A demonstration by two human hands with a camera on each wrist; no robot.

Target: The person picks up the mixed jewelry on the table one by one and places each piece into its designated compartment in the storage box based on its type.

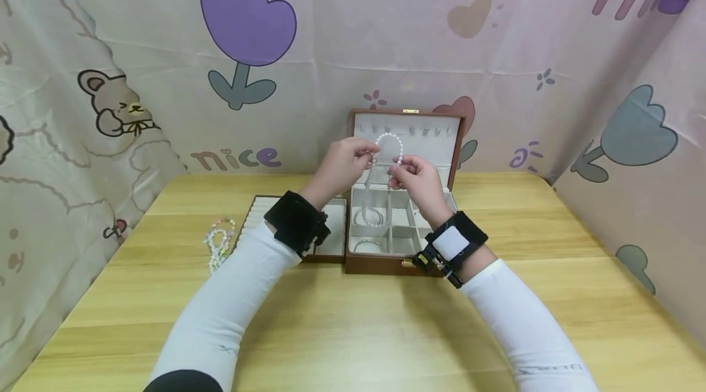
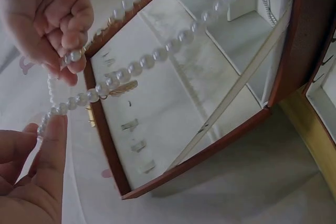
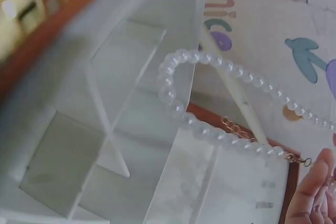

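Note:
A white pearl necklace (image 1: pixel 389 135) hangs in a long loop in front of the open jewelry box (image 1: pixel 380 266). My left hand (image 1: pixel 343 162) pinches its pearls on the left, between thumb and fingertips. On the other side, my right hand (image 1: pixel 420 180) pinches the strand at about the same height. Both pinches show in the left wrist view, the left hand (image 2: pixel 39 174) below the right hand (image 2: pixel 52 17). A gold clasp (image 3: pixel 298 159) shows near the fingers in the right wrist view. Below, the pearl loop overlaps the box's compartments.
The raised lid (image 1: pixel 459 153) has a row of small hooks inside. Silvery bangles (image 1: pixel 368 216) lie in the left compartments. A tray (image 1: pixel 331 257) with ring rolls adjoins the box on the left. Beaded bracelets (image 1: pixel 217 242) lie on the wooden table (image 1: pixel 342 331) farther left.

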